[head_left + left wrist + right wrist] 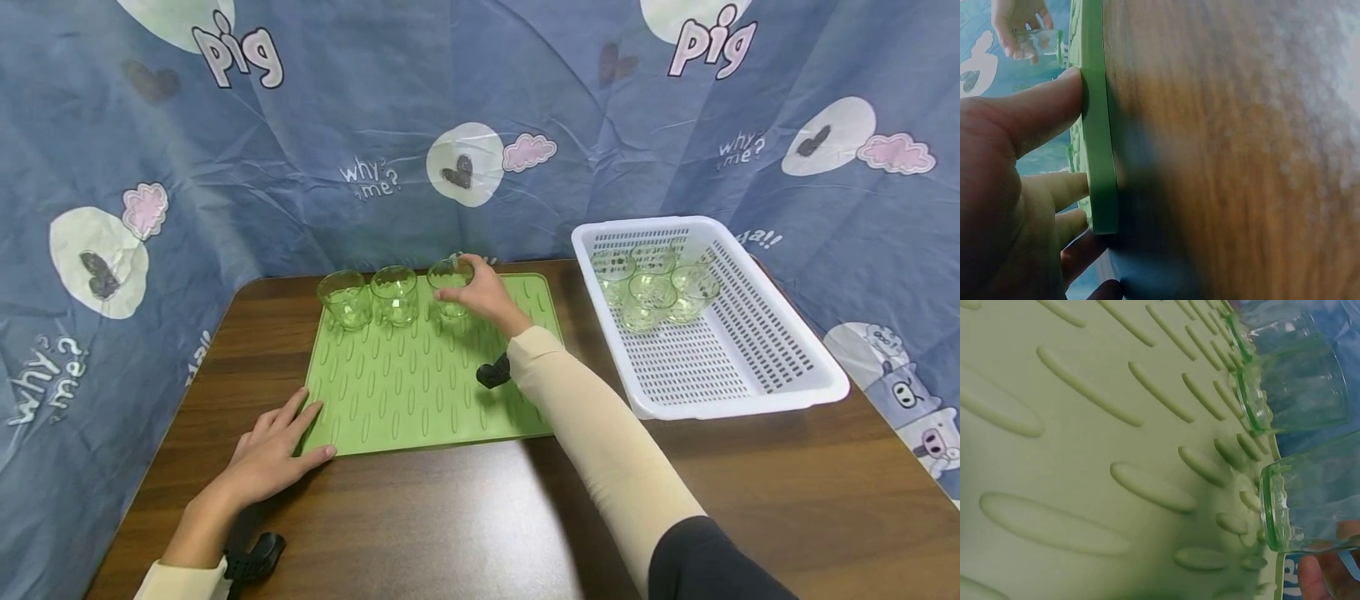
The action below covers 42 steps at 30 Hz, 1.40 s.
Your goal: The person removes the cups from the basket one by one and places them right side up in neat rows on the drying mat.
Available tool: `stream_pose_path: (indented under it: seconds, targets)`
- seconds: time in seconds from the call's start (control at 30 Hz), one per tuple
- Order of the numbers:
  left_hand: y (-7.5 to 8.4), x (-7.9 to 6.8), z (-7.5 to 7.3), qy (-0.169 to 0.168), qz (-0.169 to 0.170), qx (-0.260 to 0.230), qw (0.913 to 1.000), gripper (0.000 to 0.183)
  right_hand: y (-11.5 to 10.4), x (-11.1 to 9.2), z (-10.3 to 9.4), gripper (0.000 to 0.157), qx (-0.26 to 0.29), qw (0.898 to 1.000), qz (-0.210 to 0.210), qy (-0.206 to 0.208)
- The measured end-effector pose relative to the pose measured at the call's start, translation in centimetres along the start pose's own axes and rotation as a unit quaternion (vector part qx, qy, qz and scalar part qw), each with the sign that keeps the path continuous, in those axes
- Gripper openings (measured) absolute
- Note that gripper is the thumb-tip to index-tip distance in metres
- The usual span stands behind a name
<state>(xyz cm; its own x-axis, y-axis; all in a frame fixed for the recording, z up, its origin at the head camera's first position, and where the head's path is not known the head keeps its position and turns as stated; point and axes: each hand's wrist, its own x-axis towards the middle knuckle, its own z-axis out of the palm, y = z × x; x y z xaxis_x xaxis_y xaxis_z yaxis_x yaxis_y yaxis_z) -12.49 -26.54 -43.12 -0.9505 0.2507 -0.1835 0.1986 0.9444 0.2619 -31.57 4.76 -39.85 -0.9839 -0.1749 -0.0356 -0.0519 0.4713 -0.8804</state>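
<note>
My right hand [487,292] grips a clear glass cup [447,286] near the back edge of the green ribbed mat [420,392]. In the right wrist view the held glass [1310,494] stands close over the mat, with its thick green-tinted base toward the ribs. To its left, two more glasses stand in a row, one in the middle [394,296] and one at the mat's back left corner [345,300]. My left hand [266,454] rests at the mat's front left corner; its thumb [1047,106] and fingers lie on the mat's edge, straight and spread.
A white perforated plastic basket [750,407] stands at the right of the wooden table [450,517], with several similar glasses [652,287] grouped at its back left. Behind the table hangs a blue printed cloth [300,167].
</note>
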Motion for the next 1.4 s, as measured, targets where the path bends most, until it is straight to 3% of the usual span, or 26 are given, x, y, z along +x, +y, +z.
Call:
stream_pose_path:
  seconds: [1.4]
  targets:
    - [0.0,-0.1,0.0,0.007,0.000,0.004,1.0000,0.082,1.0,0.4,1.5,0.091,0.047,0.998,0.022,-0.026]
